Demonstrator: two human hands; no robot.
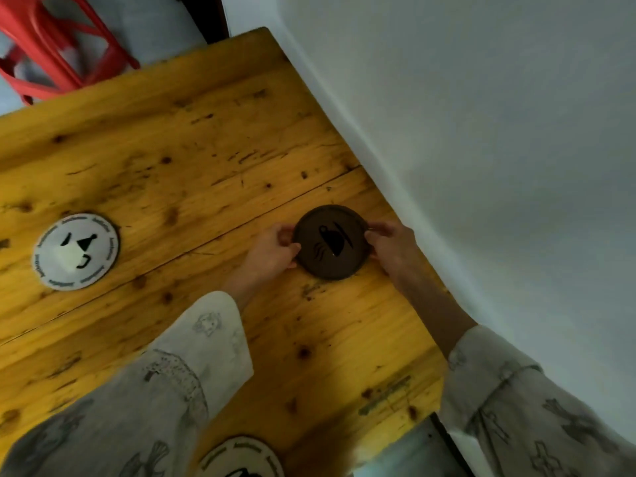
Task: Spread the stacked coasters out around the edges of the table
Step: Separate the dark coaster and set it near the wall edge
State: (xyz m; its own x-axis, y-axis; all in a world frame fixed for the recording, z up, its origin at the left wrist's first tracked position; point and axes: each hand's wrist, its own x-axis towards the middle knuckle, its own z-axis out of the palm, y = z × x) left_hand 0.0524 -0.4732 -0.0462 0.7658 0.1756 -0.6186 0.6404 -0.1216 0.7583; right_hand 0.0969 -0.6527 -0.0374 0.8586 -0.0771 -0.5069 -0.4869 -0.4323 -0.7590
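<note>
A round dark brown coaster [331, 243] with a black cup print lies on the yellow wooden table [192, 139], close to its right edge by the wall. My left hand [275, 251] grips its left rim and my right hand [390, 247] grips its right rim. I cannot tell whether more coasters lie under it. A white coaster [75, 251] with a black print lies flat near the table's left side. Another white coaster [241, 456] shows partly at the bottom edge of the view, between my sleeves.
A white wall [481, 132] runs along the table's right edge. A red plastic stool [51, 46] stands beyond the far left corner. A grey flat object [413, 449] lies at the near right corner of the table.
</note>
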